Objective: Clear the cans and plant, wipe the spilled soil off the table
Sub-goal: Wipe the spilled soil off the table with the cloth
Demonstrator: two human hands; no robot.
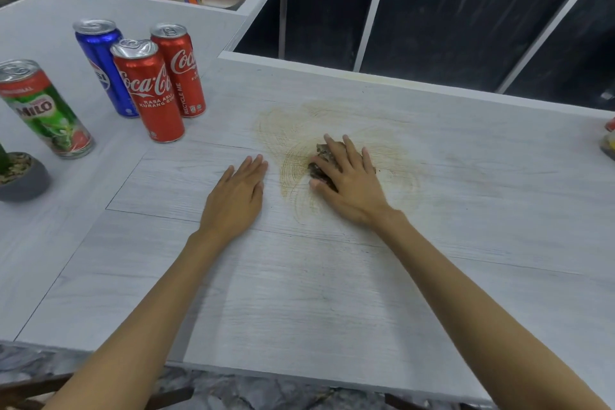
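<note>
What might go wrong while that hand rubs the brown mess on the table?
The cloth under the right hand looks dirty brown, so it may just spread the soil smear wider. A wide sweep leftwards might also knock the nearest Coca-Cola can over.

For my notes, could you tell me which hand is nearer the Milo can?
Left. The left hand lies right of the Milo can; the right hand is farther right.

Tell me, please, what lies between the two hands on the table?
In the head view, no object lies between the left hand and the right hand: only a strip of table, crossed by the edge of the brown soil smear.
</note>
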